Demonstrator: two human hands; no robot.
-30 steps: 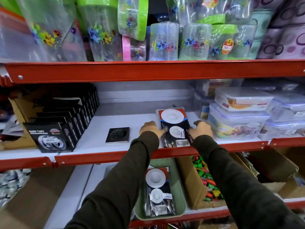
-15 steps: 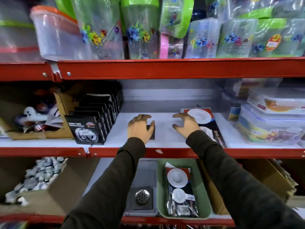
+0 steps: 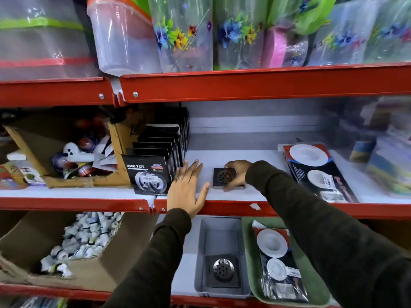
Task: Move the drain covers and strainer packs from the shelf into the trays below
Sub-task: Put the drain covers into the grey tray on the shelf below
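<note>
One square drain cover (image 3: 224, 177) lay flat on the white shelf (image 3: 262, 172) near its front edge, partly under the right hand (image 3: 236, 174). The right fingers (image 3: 231, 166) curled over its far and right edges, and the thumb touched its near right corner; whether the cover was already pinched or only touched could not be told. To lift it well, the fingers would probably need to catch the thin rim on opposite edges and tip one side up first, since a flat plate on a smooth shelf offers little to hold. It should then pass out over the red shelf lip (image 3: 222, 207) before going down.

Left of those fingers, the left hand (image 3: 186, 187) lay palm down with its fingers spread, holding nothing; its thumb pointed toward the cover, just beside it and not touching. Right of the right fingers, well apart, a strainer pack (image 3: 315, 172) lay on the same shelf, untouched.

Below the fingers, on the lower shelf, the grey tray (image 3: 219, 227) already held one drain cover (image 3: 223, 271) at its near end, with its far half bare, a likely place for the next. Beside it, to the right, the green tray (image 3: 249, 241) held a strainer pack (image 3: 278, 261).
</note>
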